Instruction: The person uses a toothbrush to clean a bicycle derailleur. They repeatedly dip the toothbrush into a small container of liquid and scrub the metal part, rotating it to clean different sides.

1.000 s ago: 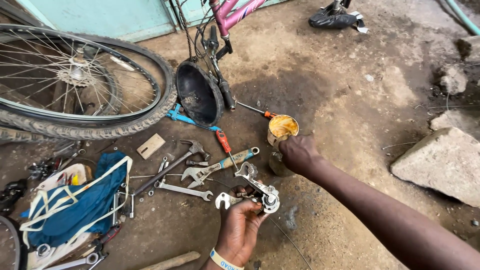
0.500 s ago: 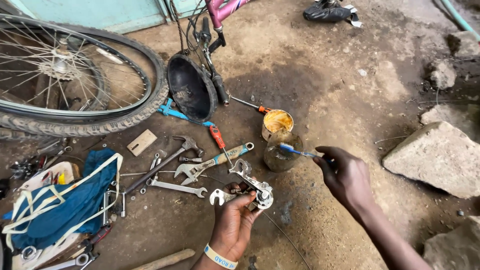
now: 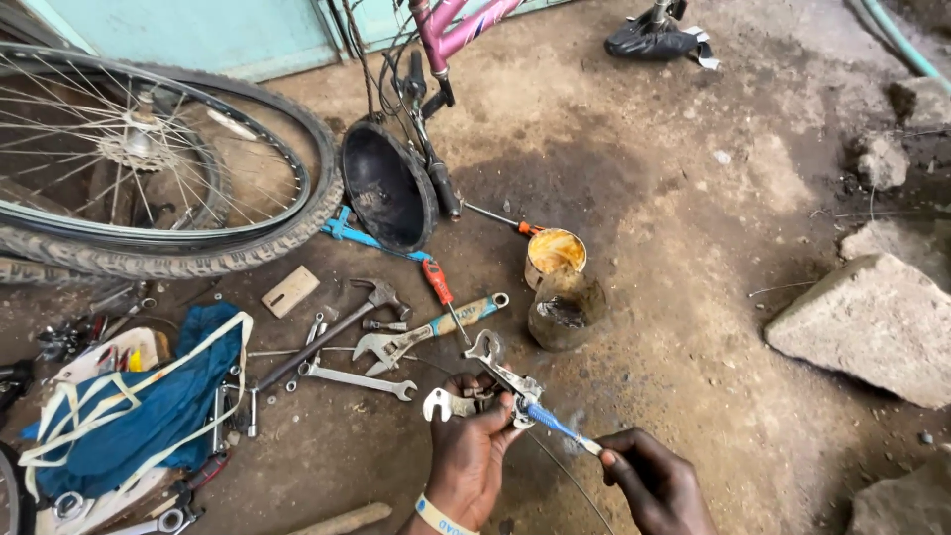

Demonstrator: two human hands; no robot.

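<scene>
A metal brake part (image 3: 495, 381) is held low in the middle of the view, above the dirt floor (image 3: 693, 198), with the fingers of the left hand (image 3: 471, 451) closed around it. A small blue-handled brush (image 3: 555, 424) is pinched in the closed fingers of the right hand (image 3: 654, 485), and its tip is laid against the part. From this it is judged that the brushing of the part is under way and not finished; how much of the metal has been covered cannot be told.

Just beyond the hands two small tins stand side by side, touching. The nearer tin (image 3: 565, 312) holds something dark, and the farther tin (image 3: 555, 253) holds an orange-yellow paste or liquid.

To the left of the tins, an adjustable wrench (image 3: 426, 337), a flat spanner (image 3: 362, 378), a hammer (image 3: 337, 332) and a red-handled screwdriver (image 3: 441, 292) are spread on the ground. A blue cloth bag (image 3: 149, 416) lies further left. A bicycle wheel (image 3: 149, 168) and a black bowl-shaped shell (image 3: 386, 188) are seen behind them, and a large stone (image 3: 872, 327) lies well apart on the right.
</scene>
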